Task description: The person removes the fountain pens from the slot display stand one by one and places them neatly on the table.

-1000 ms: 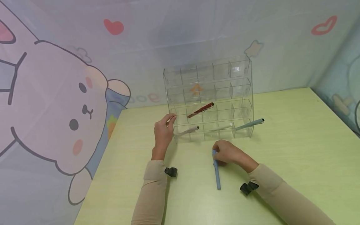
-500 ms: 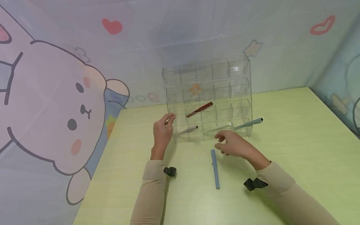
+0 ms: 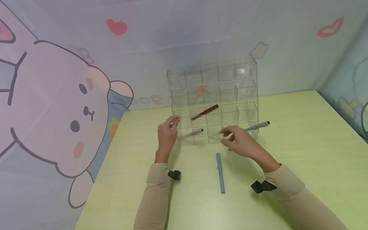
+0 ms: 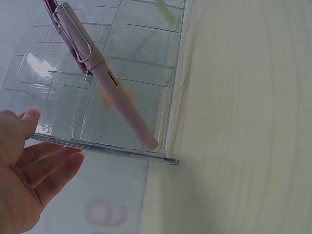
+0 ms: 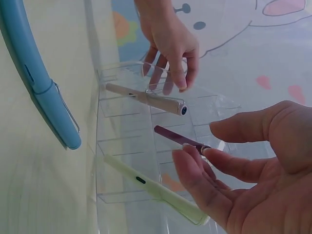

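Observation:
A clear acrylic display rack (image 3: 212,85) with tiers of compartments stands on the table. My left hand (image 3: 166,135) pinches its left side panel, thumb on one face and fingers on the other. Before the lowest tier is my right hand (image 3: 242,143), thumb and fingers apart around nothing. Close to those fingers leans a pale green pen (image 5: 151,187), mostly hidden by the hand in the head view. A pink pen (image 4: 109,83) leans in the lowest left part, and a dark red pen (image 3: 204,112) sits one tier higher. At the lowest right is a teal pen (image 3: 258,125).
On the table (image 3: 302,153), in front of the rack and between my forearms, lies a blue pen (image 3: 220,174) with its clip end toward the rack. A printed cloth backdrop (image 3: 143,57) hangs right behind the rack.
My right hand has let go of the blue pen, leaving it on the table, and moved up to the lowest tier by the pale green pen. The left hand stays at the rack's side.

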Motion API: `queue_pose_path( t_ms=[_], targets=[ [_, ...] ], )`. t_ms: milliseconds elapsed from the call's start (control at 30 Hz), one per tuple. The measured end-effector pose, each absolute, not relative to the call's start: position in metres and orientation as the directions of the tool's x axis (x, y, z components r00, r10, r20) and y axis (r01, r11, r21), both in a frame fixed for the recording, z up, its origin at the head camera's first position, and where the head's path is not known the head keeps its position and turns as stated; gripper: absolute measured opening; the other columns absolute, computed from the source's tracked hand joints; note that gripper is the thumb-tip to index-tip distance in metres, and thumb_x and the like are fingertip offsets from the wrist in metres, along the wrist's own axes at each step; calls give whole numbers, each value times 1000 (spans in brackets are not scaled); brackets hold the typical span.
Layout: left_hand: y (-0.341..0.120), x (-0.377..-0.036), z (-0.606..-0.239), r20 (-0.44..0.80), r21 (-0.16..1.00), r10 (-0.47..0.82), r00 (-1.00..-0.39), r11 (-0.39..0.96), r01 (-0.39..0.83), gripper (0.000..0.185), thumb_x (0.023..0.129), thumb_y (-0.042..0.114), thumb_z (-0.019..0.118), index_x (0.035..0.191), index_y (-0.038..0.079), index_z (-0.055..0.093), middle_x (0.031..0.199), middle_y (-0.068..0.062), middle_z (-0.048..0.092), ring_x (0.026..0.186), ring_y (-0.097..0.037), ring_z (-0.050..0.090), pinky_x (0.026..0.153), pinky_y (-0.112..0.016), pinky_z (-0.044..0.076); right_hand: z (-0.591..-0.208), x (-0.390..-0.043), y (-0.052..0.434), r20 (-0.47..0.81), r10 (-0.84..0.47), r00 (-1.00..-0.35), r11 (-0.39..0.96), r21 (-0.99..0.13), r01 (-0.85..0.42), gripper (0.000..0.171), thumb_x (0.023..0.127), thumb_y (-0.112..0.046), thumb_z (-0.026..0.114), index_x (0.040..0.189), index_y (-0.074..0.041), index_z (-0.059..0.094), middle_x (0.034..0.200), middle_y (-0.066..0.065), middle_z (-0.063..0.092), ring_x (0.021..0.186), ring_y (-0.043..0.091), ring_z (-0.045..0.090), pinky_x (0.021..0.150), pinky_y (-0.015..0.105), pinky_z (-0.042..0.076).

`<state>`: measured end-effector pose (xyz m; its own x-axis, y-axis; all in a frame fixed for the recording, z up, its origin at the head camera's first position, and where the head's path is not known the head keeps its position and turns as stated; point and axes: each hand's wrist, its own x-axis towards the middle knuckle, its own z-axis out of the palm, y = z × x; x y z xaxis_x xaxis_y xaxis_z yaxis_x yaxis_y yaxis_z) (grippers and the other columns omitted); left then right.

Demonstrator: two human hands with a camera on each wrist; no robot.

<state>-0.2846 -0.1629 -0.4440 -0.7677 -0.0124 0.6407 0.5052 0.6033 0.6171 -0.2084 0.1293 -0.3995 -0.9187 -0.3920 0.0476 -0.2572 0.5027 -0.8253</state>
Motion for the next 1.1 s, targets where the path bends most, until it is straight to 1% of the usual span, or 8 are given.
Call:
queue_pose_path(
  t_ms=[133, 267, 400, 600, 733, 933, 1000, 1100],
  targets=[
    [-163, -285, -445, 633, 620, -12, -774, 607, 497, 17, 100, 18, 64, 104, 6, 75, 103, -11, 75, 86, -33, 74, 49, -34, 46, -396, -210, 129, 146, -348, -926, 495, -810, -313, 36, 100, -10, 60, 132, 3, 57, 126, 22, 58, 97, 30, 66, 69, 33, 56],
    [-163, -286, -444, 629, 623, -12, -777, 605, 496, 17, 100, 19, 64, 104, 6, 75, 102, -11, 75, 87, -33, 74, 54, -36, 52, -391, -215, 130, 265, -313, -912, 494, -775, -395, 33, 100, -9, 60, 130, 3, 58, 125, 20, 58, 100, 32, 66, 71, 38, 54],
    [-164, -286, -444, 638, 620, -13, -770, 601, 504, 18, 99, 19, 65, 104, 4, 74, 101, -12, 75, 87, -33, 74, 54, -37, 52, -385, -222, 129, 349, -280, -894, 469, -763, -445, 31, 99, -4, 60, 129, 5, 57, 123, 22, 57, 103, 34, 64, 82, 45, 54],
    [-164, -286, -446, 636, 616, -14, -772, 611, 496, 19, 99, 19, 65, 105, 4, 75, 101, -14, 75, 86, -34, 74, 44, -23, 36, -380, -231, 128, 435, -251, -865, 441, -744, -503, 30, 98, 1, 60, 127, 8, 57, 118, 23, 56, 106, 35, 62, 98, 49, 46],
    [-164, -286, -446, 633, 618, -16, -774, 613, 492, 18, 100, 20, 64, 105, 6, 75, 101, -13, 75, 87, -34, 74, 42, -24, 31, -378, -237, 126, 494, -245, -834, 468, -694, -548, 30, 97, 0, 61, 126, 7, 58, 118, 23, 57, 108, 36, 59, 99, 52, 44],
    [-164, -286, -445, 621, 630, -19, -784, 607, 484, 18, 100, 19, 64, 105, 6, 75, 102, -12, 75, 87, -33, 74, 49, -30, 46, -377, -251, 122, 543, -258, -799, 498, -634, -591, 34, 95, 3, 63, 128, 6, 57, 123, 23, 55, 113, 37, 55, 95, 54, 42],
    [-164, -286, -445, 614, 636, -20, -789, 605, 479, 19, 100, 19, 64, 105, 5, 75, 102, -12, 75, 87, -32, 74, 52, -32, 49, -377, -255, 121, 528, -269, -805, 503, -636, -586, 36, 94, 4, 63, 130, 7, 56, 127, 23, 53, 115, 37, 54, 97, 54, 42],
    [-164, -286, -444, 612, 639, -22, -790, 602, 478, 19, 100, 19, 64, 105, 4, 75, 102, -12, 75, 87, -33, 74, 49, -35, 47, -378, -259, 119, 501, -282, -818, 515, -641, -570, 38, 95, 3, 62, 132, 7, 55, 131, 23, 50, 117, 37, 53, 97, 53, 41]
  ],
)
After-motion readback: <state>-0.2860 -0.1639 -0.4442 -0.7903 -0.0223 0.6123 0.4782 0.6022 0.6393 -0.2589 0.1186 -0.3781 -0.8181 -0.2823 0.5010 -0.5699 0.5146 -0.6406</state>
